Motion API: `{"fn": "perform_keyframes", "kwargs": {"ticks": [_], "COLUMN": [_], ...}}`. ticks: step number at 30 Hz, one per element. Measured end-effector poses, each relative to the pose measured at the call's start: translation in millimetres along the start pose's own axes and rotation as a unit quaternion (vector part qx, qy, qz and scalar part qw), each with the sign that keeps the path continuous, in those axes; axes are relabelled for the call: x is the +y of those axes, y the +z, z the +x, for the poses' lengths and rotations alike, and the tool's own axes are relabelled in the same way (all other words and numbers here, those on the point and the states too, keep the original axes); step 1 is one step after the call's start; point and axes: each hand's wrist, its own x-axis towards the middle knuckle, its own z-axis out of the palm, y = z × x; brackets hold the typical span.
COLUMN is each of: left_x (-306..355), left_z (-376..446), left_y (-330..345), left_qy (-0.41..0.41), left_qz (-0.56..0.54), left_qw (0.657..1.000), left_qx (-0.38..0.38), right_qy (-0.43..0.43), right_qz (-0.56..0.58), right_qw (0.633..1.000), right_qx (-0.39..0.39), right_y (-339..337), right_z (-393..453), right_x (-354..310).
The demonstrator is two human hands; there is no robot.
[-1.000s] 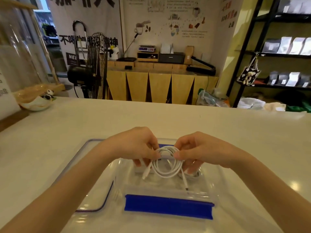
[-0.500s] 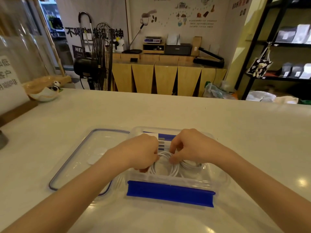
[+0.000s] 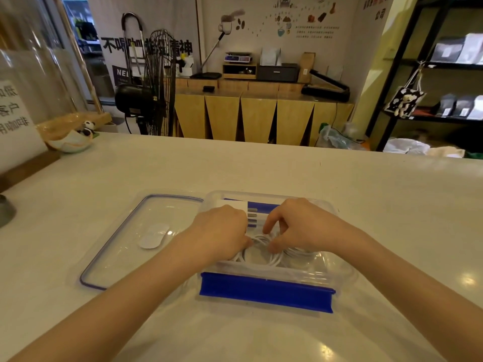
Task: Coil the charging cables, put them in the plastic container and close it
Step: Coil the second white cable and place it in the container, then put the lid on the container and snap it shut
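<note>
A clear plastic container (image 3: 339,267) with blue clip flaps stands open on the white counter in front of me. Both hands reach down into it. My left hand (image 3: 222,231) and my right hand (image 3: 295,226) pinch a coiled white charging cable (image 3: 261,250) low inside the box. Another white coil (image 3: 300,253) lies in the box under my right hand. The clear lid (image 3: 125,246), with a purple seal rim, lies flat on the counter just left of the container.
A bowl with a panda figure (image 3: 70,137) and a sign stand (image 3: 15,121) sit at the counter's far left. A grey object (image 3: 5,210) shows at the left edge. Beyond the counter are a fan (image 3: 156,82), wooden cabinets and black shelves.
Both hands have lowered the coiled cable from above the rim down into the container. My view has shifted, so the lid and box sit further from me.
</note>
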Motion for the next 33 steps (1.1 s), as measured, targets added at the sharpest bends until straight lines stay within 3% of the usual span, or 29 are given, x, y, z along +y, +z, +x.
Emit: {"fn": "perform_keyframes", "kwargs": {"ticks": [4, 8, 13, 17, 21, 29, 33], "left_x": [-1, -8, -35, -74, -115, -168, -175], "left_z": [-3, -20, -47, -63, -70, -77, -75], "left_y": [-3, -19, -44, -41, -17, 31, 38], "left_qy": [0.016, 0.040, 0.059, 0.003, -0.061, -0.204, -0.241], "left_qz": [-0.031, -0.090, -0.146, -0.188, -0.208, -0.165, -0.175], "left_qw": [0.999, 0.995, 0.981, 0.957, 0.937, 0.932, 0.927], "left_qx": [0.000, 0.002, 0.114, 0.220, 0.272, 0.248, 0.230], "right_qy": [-0.017, -0.041, -0.102, -0.153, -0.198, -0.141, -0.115], "right_qz": [0.007, 0.028, 0.053, 0.057, 0.026, -0.125, -0.142], "right_qw": [1.000, 0.999, 0.991, 0.985, 0.979, 0.982, 0.981], "right_qx": [-0.012, 0.023, 0.069, 0.060, 0.036, -0.032, -0.060], "right_y": [-5, -26, -50, -50, -33, 7, 17], "right_z": [0, 2, 18, 48, 90, 162, 175], "right_x": [-2, -11, -35, -59, -82, -94, -93]}}
